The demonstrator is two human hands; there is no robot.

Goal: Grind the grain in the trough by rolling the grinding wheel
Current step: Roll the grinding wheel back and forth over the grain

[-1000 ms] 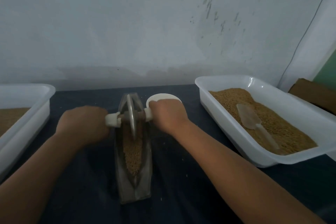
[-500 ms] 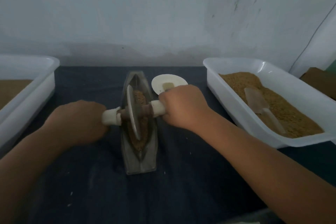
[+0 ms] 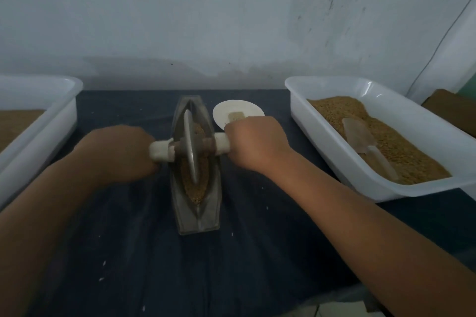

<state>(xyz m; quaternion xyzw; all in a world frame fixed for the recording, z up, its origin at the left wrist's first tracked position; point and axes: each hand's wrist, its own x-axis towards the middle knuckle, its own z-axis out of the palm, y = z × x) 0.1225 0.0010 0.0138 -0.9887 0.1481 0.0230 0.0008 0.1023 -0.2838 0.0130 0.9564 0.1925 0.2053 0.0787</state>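
A boat-shaped metal trough lies lengthwise on the dark cloth in the middle. Brown grain fills its groove. A thin metal grinding wheel stands on edge in the trough, about mid-length, on an axle with white handle ends. My left hand grips the left handle and my right hand grips the right handle. Both fists are curled round the handles on either side of the trough.
A white tub of grain with a translucent scoop stands at the right. Another white tub sits at the left edge. A small white dish with a brush lies behind my right hand. A wall rises behind the table.
The wheel rolled from the trough's far end toward me to the middle, both hands coming back with it. The view has tilted up and down meanwhile.
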